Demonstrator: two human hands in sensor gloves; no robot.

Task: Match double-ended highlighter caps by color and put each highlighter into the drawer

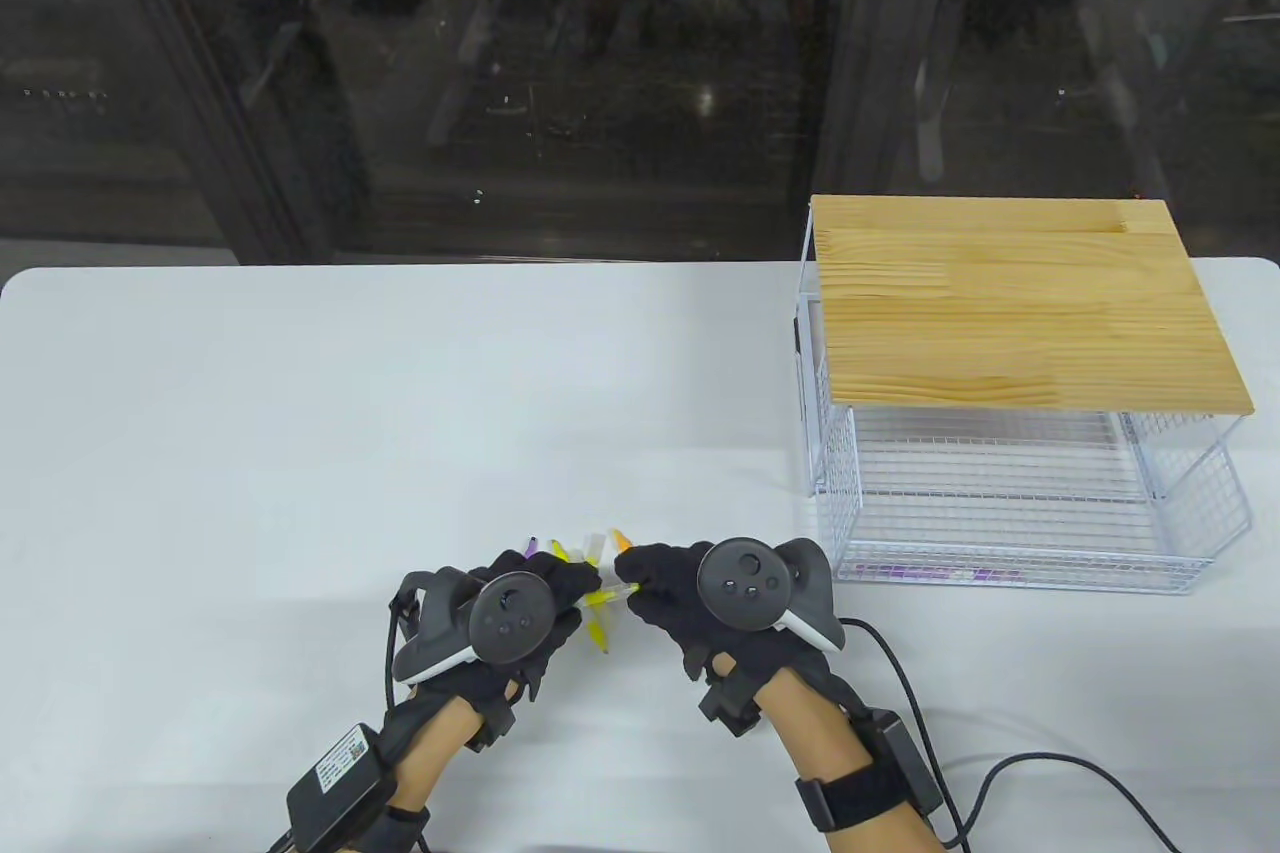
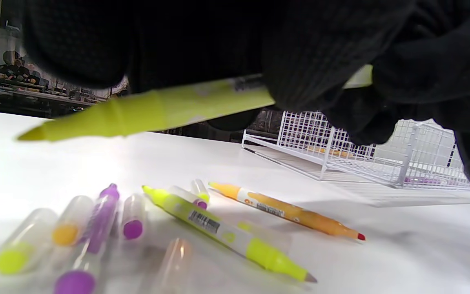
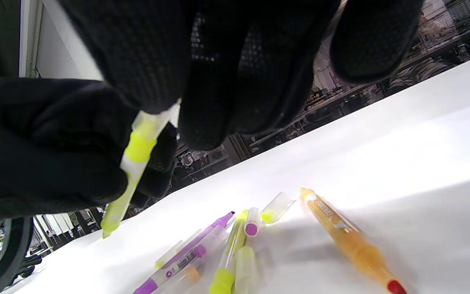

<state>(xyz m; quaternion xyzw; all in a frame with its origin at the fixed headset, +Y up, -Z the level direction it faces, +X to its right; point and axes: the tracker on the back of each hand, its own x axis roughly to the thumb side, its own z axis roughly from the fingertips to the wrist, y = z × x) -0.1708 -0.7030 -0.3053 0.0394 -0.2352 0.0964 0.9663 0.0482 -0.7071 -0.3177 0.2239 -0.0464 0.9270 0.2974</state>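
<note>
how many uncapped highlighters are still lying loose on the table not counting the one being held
3, lying close together under the hands: a purple highlighter, a yellow highlighter and an orange highlighter. Loose caps lie around them; the gloves may hide more.

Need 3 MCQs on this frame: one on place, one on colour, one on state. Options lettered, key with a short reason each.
1. Where is the drawer?
A. under the wooden top, pulled out
B. left of the hands
C. on the wooden top

2. What colour is the highlighter held between both hands?
A. purple
B. yellow-green
C. orange

3. What state is the orange highlighter on the table in?
A. capped at both ends
B. uncapped at both ends
C. in the drawer

Key: 1 A, it juts out below the wooden top. 2 B, the left wrist view shows its colour. 3 B, both tips are bare.
</note>
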